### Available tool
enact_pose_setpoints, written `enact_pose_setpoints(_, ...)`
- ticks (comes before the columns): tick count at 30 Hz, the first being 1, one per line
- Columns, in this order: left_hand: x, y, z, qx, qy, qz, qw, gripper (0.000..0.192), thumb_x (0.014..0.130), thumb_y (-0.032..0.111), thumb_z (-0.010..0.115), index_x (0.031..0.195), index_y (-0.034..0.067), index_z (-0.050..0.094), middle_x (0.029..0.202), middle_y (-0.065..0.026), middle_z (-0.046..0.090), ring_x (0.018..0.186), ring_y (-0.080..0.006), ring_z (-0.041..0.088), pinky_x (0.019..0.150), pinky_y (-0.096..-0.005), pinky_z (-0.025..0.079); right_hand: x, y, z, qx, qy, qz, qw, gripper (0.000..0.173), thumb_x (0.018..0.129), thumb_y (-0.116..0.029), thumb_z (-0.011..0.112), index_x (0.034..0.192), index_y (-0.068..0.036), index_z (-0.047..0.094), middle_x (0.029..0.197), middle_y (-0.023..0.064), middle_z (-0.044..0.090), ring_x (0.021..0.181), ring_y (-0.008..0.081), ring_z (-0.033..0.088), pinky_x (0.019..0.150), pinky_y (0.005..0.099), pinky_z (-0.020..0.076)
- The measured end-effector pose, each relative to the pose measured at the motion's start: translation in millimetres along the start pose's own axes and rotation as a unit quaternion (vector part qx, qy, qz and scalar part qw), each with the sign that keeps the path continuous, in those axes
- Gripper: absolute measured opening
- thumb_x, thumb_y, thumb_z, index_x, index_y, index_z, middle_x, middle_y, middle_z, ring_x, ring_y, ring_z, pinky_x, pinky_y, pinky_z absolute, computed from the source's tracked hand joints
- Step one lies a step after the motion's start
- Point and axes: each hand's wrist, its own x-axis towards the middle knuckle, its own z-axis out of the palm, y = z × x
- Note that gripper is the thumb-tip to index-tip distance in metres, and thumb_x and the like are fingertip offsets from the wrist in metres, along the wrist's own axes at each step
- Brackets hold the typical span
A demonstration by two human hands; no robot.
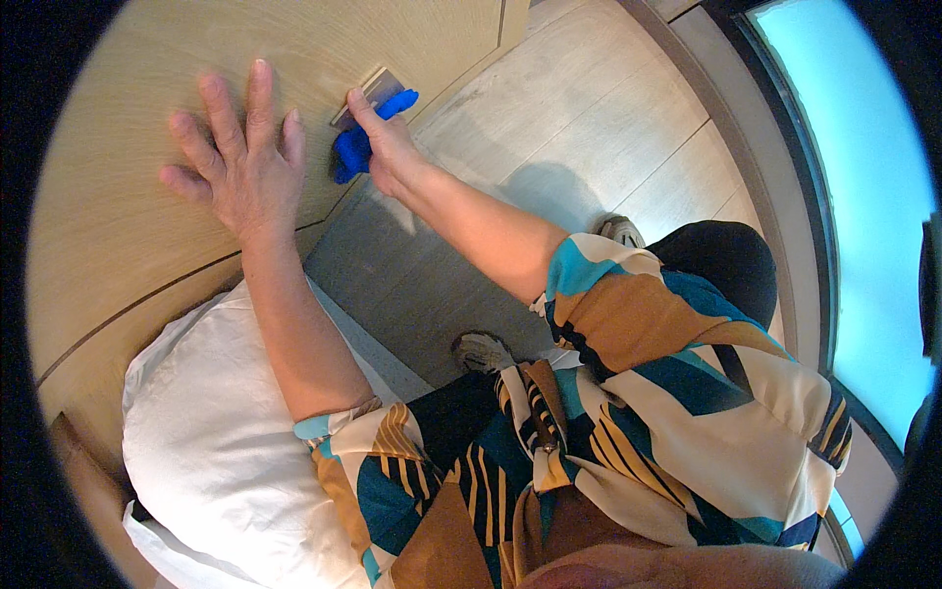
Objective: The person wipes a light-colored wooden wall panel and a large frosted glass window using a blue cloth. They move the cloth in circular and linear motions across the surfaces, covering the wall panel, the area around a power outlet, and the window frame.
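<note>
My left hand (246, 166) is spread over a light wood-grain panel (140, 221), fingers apart and nothing in it. Whether the palm presses on the wood is hard to tell. A bright blue cloth (353, 151) is bunched in my right hand (390, 151), sticking out on both sides of the fingers. The thumb of that hand lies along a small rectangular metal fitting (379, 87) on the panel, perhaps a pull plate. Part of the fitting is hidden behind the hand and cloth.
A white pillow or cushion (213, 427) lies at the lower left, beside my left forearm. Pale plank-like flooring (589, 96) runs below, with my shoes (482, 352) on it. At the right stands a bright blue-lit glass pane (868, 184) in a dark frame.
</note>
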Motion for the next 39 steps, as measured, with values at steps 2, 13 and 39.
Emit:
enact_pose_setpoints(2, 0.9, 0.7, -0.7, -0.029, 0.004, -0.011, 0.999, 0.071, 0.078, 0.056, 0.069, 0.143, 0.049, 0.043, 0.162, -0.0001, 0.023, 0.151, -0.0342, 0.005, 0.114, -0.0599, -0.012, -2.4, 5.9, -5.3, 0.045, -0.023, 0.001, 0.999, 0.052, 0.089, -0.037, 0.073, 0.124, -0.004, 0.054, 0.117, 0.0075, 0.062, 0.11, 0.0198, 0.054, 0.091, 0.0417, 0.0464)
enact_pose_setpoints(13, -1.0, -0.2, 5.2, -0.049, 0.044, -0.001, 0.998, 0.071, 0.076, 0.051, 0.072, 0.141, 0.05, 0.045, 0.162, 0.0018, 0.024, 0.151, -0.0315, 0.007, 0.116, -0.0564, -0.01, 47.8, 13.4, -89.2, 0.114, 0.123, -0.051, 0.984, 0.03, 0.096, -0.001, 0.052, 0.123, -0.013, 0.05, 0.113, 0.0044, 0.061, 0.1, 0.021, 0.061, 0.085, 0.0397, 0.0543)
enact_pose_setpoints(39, -10.6, -17.4, 11.2, -0.12, 0.133, -0.046, 0.983, 0.053, 0.085, 0.041, 0.068, 0.137, 0.041, 0.054, 0.159, -0.0044, 0.029, 0.149, -0.0366, 0.011, 0.115, -0.0568, -0.01, 26.7, -52.3, 9.4, -0.347, -0.007, -0.476, 0.808, 0.039, 0.081, -0.009, 0.063, 0.117, 0.0, 0.05, 0.107, 0.0232, 0.056, 0.102, 0.042, 0.056, 0.09, 0.0479, 0.0451)
